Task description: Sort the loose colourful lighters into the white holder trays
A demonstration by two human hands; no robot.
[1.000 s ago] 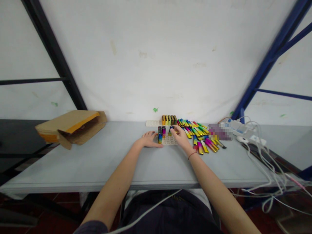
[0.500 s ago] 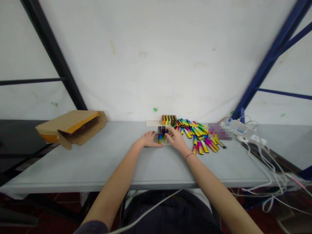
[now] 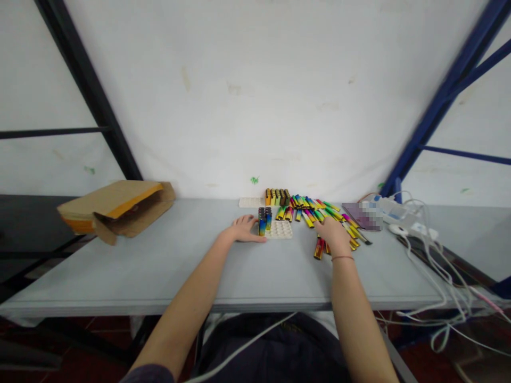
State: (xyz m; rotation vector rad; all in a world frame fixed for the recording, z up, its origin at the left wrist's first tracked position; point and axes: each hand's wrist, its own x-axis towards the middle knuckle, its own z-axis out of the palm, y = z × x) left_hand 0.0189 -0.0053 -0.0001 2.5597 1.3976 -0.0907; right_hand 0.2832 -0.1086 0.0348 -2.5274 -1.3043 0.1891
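Several blue-and-gold lighters (image 3: 262, 223) stand upright in the left part of a white tray with round pockets (image 3: 281, 230). My left hand (image 3: 244, 229) lies at the tray's left side, thumb stretched along the front and fingers apart. To the right, my right hand (image 3: 334, 233) reaches down over a pile of loose, shiny multicoloured lighters (image 3: 319, 214); its fingertips are hidden among them, so I cannot tell whether it grips one. A red lighter (image 3: 318, 249) lies just left of that hand.
Behind the tray stands a block of upright lighters (image 3: 277, 197) beside another white tray (image 3: 251, 202). An open cardboard box (image 3: 120, 207) lies at left. On the right are a purple flat item (image 3: 359, 215), a power strip (image 3: 389, 207) and tangled white cables (image 3: 439, 266).
My right hand has left the tray and moved right onto the loose lighters, uncovering the tray's pockets. My left hand has stayed in place.
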